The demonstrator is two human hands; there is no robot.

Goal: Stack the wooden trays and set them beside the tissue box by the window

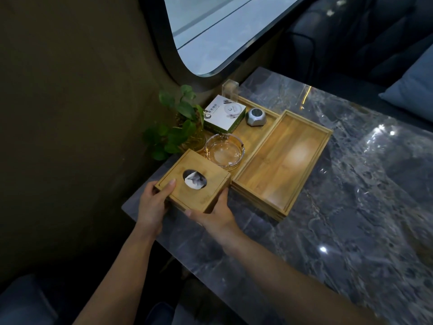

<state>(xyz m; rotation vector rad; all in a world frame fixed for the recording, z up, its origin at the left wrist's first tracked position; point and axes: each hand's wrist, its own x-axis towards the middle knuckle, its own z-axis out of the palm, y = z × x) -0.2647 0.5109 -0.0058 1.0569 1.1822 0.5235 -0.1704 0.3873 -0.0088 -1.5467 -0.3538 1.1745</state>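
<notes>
Both hands, left hand (pixel 154 200) and right hand (pixel 213 213), fingers pressed flat, clamp the tissue box (pixel 192 181). Stacked trays (pixel 281 165) apparently abut at three o'clock; keep edges flush.

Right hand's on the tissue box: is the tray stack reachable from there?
Probably yes. The right hand grips the tissue box, and the stacked wooden trays sit right beside it, with nothing between.

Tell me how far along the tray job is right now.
Stacking looks done: the empty trays sit in one pile on the table, right beside the tissue box near the window. In hand: the left hand and right hand have a grip on the box, apparently positioning it. Left: let go.
</notes>
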